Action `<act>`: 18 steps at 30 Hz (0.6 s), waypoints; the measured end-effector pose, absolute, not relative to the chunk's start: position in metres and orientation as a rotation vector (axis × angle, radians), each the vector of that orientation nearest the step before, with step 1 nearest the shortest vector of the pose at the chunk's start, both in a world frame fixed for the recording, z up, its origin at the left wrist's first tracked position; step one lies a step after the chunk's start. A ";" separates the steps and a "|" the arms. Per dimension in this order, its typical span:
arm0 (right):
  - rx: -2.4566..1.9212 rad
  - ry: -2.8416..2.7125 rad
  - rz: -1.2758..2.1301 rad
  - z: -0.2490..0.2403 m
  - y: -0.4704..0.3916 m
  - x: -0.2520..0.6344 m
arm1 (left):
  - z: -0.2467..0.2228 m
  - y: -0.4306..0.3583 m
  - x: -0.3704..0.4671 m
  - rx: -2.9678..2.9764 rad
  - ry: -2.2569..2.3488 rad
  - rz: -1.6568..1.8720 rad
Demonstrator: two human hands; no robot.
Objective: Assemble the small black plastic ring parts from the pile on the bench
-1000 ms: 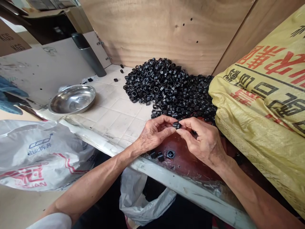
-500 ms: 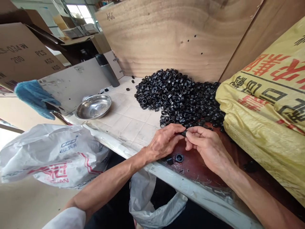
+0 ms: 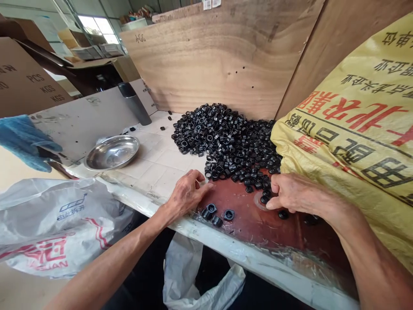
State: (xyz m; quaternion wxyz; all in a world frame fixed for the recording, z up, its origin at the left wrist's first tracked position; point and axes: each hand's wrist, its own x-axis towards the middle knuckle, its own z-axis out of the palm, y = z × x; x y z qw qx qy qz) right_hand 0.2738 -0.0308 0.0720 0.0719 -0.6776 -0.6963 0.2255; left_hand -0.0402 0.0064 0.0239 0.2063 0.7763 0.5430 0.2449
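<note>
- The right hand is low over the red mat. Its thumb and first finger are spread, with a gap between the tips. It is not pinching anything that I can see.
- A black ring lies on the mat, right by that gap and near the thumb tip. I cannot tell if the hand touches it.
- A round cap sits on the mat just below the bent fingers of that hand, on the side near the person.
- The left hand is at the left end of the mat. Its fingers curl in, and its thumb points out to the right. There is a gap between them, and I see nothing held there.
- Four black bits lie close together near the table edge, just below the left hand and to its right. They are well apart from the right hand.
- A big black pile is past both hands, by the wood wall. Its near end comes down close to the right finger.
- The yellow sack leans in on the right, behind the right hand.
- Far left on the table are a shiny bowl and a gray flask, well apart from the right hand.
</note>
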 end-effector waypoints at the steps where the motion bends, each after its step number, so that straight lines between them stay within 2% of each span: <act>1: -2.101 -2.128 0.745 0.076 -0.032 0.271 | 0.020 0.011 -0.036 2.164 1.553 0.701; 5: -2.174 -2.191 0.755 0.076 -0.034 0.247 | 0.010 0.025 -0.015 2.299 1.471 0.682; 10: -1.974 -2.214 0.408 0.053 -0.028 0.242 | 0.001 0.027 0.003 2.359 1.330 0.697; 14: -1.935 -2.199 0.481 0.051 -0.029 0.267 | 0.008 0.019 0.000 2.148 1.371 0.800; 18: -1.868 -2.315 0.634 0.063 -0.035 0.264 | 0.023 0.013 -0.008 2.025 1.103 0.624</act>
